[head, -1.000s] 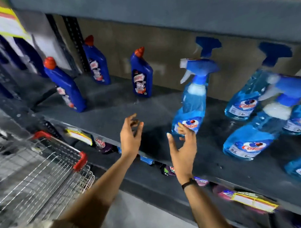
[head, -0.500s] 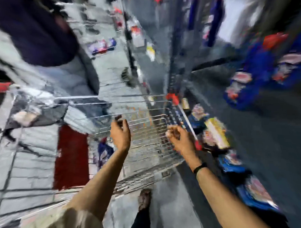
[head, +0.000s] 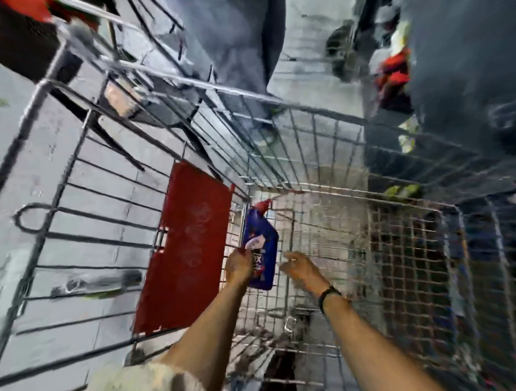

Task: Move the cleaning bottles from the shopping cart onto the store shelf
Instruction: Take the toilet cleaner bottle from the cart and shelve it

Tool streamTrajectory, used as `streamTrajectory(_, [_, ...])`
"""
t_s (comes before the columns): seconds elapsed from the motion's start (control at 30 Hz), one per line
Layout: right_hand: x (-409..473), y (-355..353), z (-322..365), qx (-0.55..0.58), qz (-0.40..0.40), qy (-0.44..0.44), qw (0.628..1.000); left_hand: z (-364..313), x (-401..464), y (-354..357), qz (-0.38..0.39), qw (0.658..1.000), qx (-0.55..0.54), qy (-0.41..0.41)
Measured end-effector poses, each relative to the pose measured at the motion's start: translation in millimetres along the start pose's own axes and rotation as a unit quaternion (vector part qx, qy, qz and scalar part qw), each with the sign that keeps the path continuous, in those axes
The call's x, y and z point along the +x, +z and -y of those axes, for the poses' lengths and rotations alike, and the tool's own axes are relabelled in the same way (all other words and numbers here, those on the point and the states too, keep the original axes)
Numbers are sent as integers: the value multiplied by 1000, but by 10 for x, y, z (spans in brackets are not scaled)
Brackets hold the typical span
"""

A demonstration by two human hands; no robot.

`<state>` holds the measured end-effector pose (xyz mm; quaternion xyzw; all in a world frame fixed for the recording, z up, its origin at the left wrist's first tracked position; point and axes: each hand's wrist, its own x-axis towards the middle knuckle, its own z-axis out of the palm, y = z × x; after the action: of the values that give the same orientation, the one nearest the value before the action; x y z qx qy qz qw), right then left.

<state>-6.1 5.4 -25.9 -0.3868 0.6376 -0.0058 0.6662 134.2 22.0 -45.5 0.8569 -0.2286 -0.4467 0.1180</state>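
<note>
**Head view: both hands down in the cart at one blue bottle**

Head camera looks steeply down into a wire shopping cart (head: 322,152). The left hand (head: 239,267) has its fingers (head: 243,254) curled against the lower left side of a blue cleaning bottle (head: 263,247), touching it at the label; motion blur keeps me from telling whether they are fully clamped on it. The right hand (head: 304,269) sits just beside the bottle's right side, fingers spread apart and clear of it, holding nothing. A dark band (head: 327,293) circles the right wrist.

The bottle lies inside the cart basket near its left wall, its red cap (head: 263,205) pointing toward the far end, its base toward the person. Just left of it, a red plastic flap (head: 185,247) hangs against the cart's wire side. The basket floor around the bottle is bare mesh.

Beyond the cart's far rim a grey tiled floor (head: 309,32) shows, along with another person's trouser legs (head: 239,44). Along the right edge, blurred shelving (head: 457,71) carries smeared red and yellow shapes too soft to identify. A light sleeve (head: 146,383) covers the left upper arm at the bottom of the view.
</note>
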Motion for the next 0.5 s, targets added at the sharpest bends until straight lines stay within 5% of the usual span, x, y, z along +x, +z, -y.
streamTrajectory(0.13, [369,242,-12,58,7,32,998,64,120,124,-87,995,50,14])
streamTrajectory(0.37, [516,463,-66,43,-78,23,996,23,294,247,-57,997,44,-35])
streamTrajectory(0.5, [436,278,-26,32,-61,30,997,66,261,221,-25,997,69,-16])
